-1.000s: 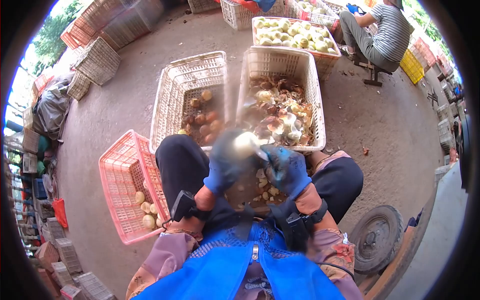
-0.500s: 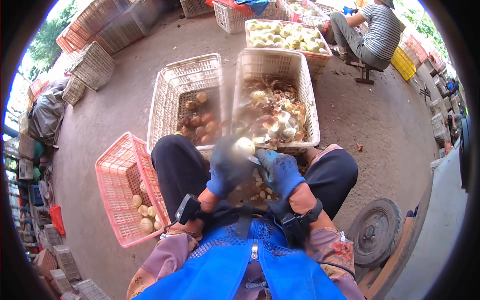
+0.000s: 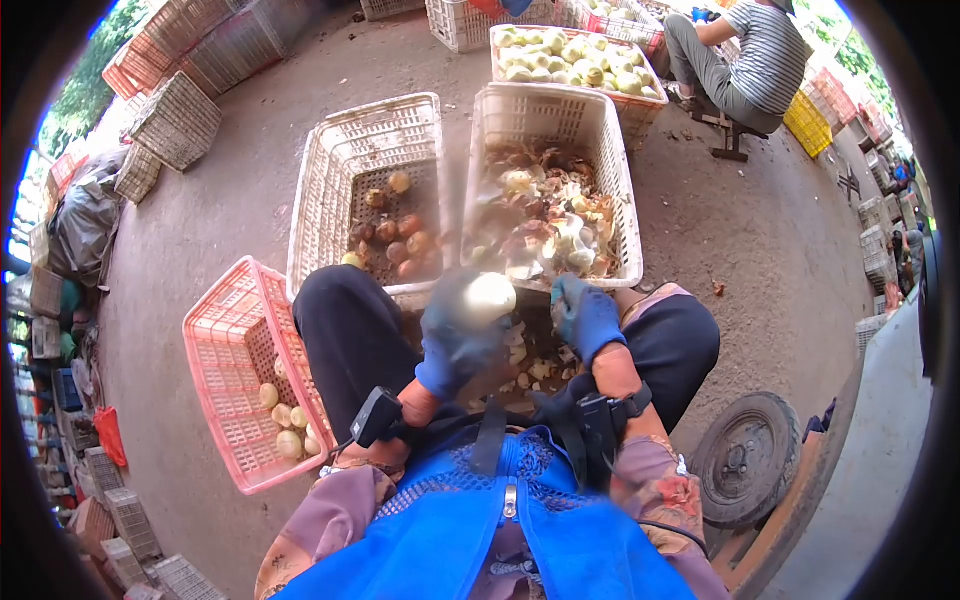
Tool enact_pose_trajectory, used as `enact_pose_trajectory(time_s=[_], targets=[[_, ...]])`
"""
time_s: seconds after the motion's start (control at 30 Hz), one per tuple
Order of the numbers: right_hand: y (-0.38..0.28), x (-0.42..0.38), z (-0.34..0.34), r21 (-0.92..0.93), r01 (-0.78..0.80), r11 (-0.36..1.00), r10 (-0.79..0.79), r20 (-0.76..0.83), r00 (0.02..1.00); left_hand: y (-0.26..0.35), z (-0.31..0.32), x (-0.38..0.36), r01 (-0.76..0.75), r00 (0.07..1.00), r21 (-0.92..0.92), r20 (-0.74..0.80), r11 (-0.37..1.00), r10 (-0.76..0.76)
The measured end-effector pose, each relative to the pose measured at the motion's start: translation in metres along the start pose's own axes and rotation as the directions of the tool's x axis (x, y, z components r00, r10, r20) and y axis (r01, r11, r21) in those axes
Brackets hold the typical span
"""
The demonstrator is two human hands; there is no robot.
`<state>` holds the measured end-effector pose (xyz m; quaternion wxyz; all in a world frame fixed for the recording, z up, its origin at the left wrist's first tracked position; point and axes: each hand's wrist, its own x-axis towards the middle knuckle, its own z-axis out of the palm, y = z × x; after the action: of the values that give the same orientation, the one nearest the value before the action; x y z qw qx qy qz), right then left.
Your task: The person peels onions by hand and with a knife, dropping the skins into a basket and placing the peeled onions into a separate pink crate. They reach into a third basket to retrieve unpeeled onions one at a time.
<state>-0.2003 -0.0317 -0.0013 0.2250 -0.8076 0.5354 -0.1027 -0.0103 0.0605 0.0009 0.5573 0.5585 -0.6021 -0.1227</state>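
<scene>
White and smooth on its visible face, the onion [image 3: 491,296] is in the left grip [image 3: 455,335], which wraps around it from below and from the left; it stands in front of the knees, near the inner corners of two white crates. The right grip [image 3: 588,318] is apart from the onion, curled inward; whether it pinches a tool cannot be told. The left white crate [image 3: 318,195] holds brown onions [image 3: 405,235]; the right white crate [image 3: 629,225] holds loose skins [image 3: 560,225]. Scraps [image 3: 540,372] lie below the grips, between the legs. Beside the left leg, a pink crate [image 3: 222,365] holds pale onions [image 3: 289,417]. Step in hand, as judged: peeling, probably near completion for this onion, since no brown skin shows on the side in view. The next move calls for inspection of the hidden side. If skin remains, rotate the onion in the left grip and bring the right grip to it. If bare, the pink crate appears the proper receptacle; keep the onion clear of the skins.
</scene>
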Motion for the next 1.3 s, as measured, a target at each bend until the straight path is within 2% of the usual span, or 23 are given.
enact_pose_trajectory(time_s=[0.03,0.1,0.17,0.23,0.3,0.43,0.5,0.53,0.57,0.6,0.63,0.7,0.77,0.83,0.87,0.9,0.93,0.97,1.03,1.1,1.13,1.23,1.3], targets=[[0.002,0.001,0.001,-0.004,0.005,1.000,-0.005,0.000,1.000,0.001,0.000,0.002,0.112,0.994,-0.128,-0.001,0.985,-0.113],[-0.002,-0.006,0.001,0.557,0.038,0.829,-0.074,0.043,0.996,0.003,-0.005,0.002,0.231,0.971,-0.246,0.002,0.941,-0.237],[-0.022,-0.017,-0.007,0.463,0.197,0.864,-0.198,-0.047,0.979,0.006,-0.010,0.006,0.341,0.940,-0.314,0.087,0.886,-0.331],[-0.036,-0.021,-0.009,0.051,0.439,0.897,-0.436,-0.057,0.898,0.013,-0.013,0.009,0.370,0.928,-0.342,0.095,0.864,-0.360],[-0.039,-0.020,-0.004,0.066,0.438,0.897,-0.431,-0.097,0.897,0.009,-0.015,0.007,0.435,0.899,-0.362,0.126,0.825,-0.419],[-0.026,-0.002,-0.006,-0.173,-0.006,0.985,0.026,0.112,0.993,0.003,-0.024,0.002,0.471,0.881,-0.264,0.182,0.842,-0.436],[0.010,-0.002,0.013,0.263,0.105,0.959,-0.101,-0.029,0.994,-0.004,-0.033,0.000,0.483,0.876,-0.355,0.219,0.801,-0.431],[0.034,0.003,0.031,0.540,-0.016,0.842,-0.037,0.088,0.995,0.006,-0.043,0.004,0.477,0.879,-0.350,0.183,0.806,-0.441],[0.052,0.011,0.043,0.751,-0.165,0.640,-0.023,0.233,0.972,0.023,-0.060,0.014,0.522,0.825,-0.616,0.190,0.590,-0.532],[0.062,0.015,0.041,0.885,-0.358,0.296,-0.001,0.375,0.927,0.031,-0.080,0.019,0.483,0.769,-0.815,0.218,0.322,-0.601],[0.065,0.016,0.041,0.843,-0.531,-0.087,-0.030,0.530,0.847,0.015,-0.098,0.013,0.374,0.806,-0.836,0.079,0.402,-0.586],[0.048,-0.001,0.033,0.803,-0.331,0.495,0.175,0.281,0.944,-0.053,-0.148,-0.021,0.282,0.882,-0.235,-0.317,0.930,-0.348],[0.051,-0.002,0.033,0.774,-0.375,0.510,0.197,0.319,0.927,-0.041,-0.218,-0.023,0.180,0.774,-0.864,-0.171,0.470,-0.610],[0.052,-0.002,0.043,0.767,-0.368,0.525,0.209,0.303,0.930,-0.077,-0.278,-0.066,0.265,0.677,-0.813,-0.225,0.518,-0.700],[0.050,-0.006,0.049,0.773,-0.387,0.502,0.201,0.331,0.922,-0.120,-0.308,-0.102,0.205,0.707,-0.876,-0.176,0.436,-0.685],[0.047,-0.009,0.048,0.779,-0.403,0.480,0.195,0.353,0.915,-0.126,-0.313,-0.125,0.168,0.577,-0.881,-0.276,0.442,-0.769],[0.039,-0.014,0.040,0.766,-0.451,0.458,0.189,0.412,0.891,-0.160,-0.336,-0.167,0.202,0.595,-0.915,-0.168,0.349,-0.786],[0.030,-0.018,0.035,0.752,-0.499,0.431,0.177,0.472,0.864,-0.186,-0.351,-0.210,0.182,0.453,-0.937,-0.190,0.299,-0.871],[0.025,-0.025,0.034,0.703,-0.440,0.559,0.184,0.412,0.892,-0.232,-0.368,-0.283,0.304,0.354,-0.905,-0.182,0.297,-0.917],[0.024,-0.025,0.028,0.727,-0.422,0.541,0.189,0.384,0.904,-0.228,-0.364,-0.292,0.301,0.006,-0.939,-0.171,0.165,-0.985],[0.023,-0.021,0.024,0.717,-0.447,0.534,0.190,0.414,0.890,-0.215,-0.350,-0.279,0.415,-0.065,-0.855,-0.368,0.310,-0.928],[0.012,-0.004,0.004,0.710,-0.489,0.507,0.157,0.482,0.862,-0.173,-0.364,-0.195,0.286,0.257,-0.911,-0.227,0.298,-0.939],[0.007,0.017,-0.003,0.774,-0.318,0.547,0.030,0.362,0.932,-0.148,-0.358,-0.105,0.407,0.335,-0.767,-0.380,0.496,-0.862]])
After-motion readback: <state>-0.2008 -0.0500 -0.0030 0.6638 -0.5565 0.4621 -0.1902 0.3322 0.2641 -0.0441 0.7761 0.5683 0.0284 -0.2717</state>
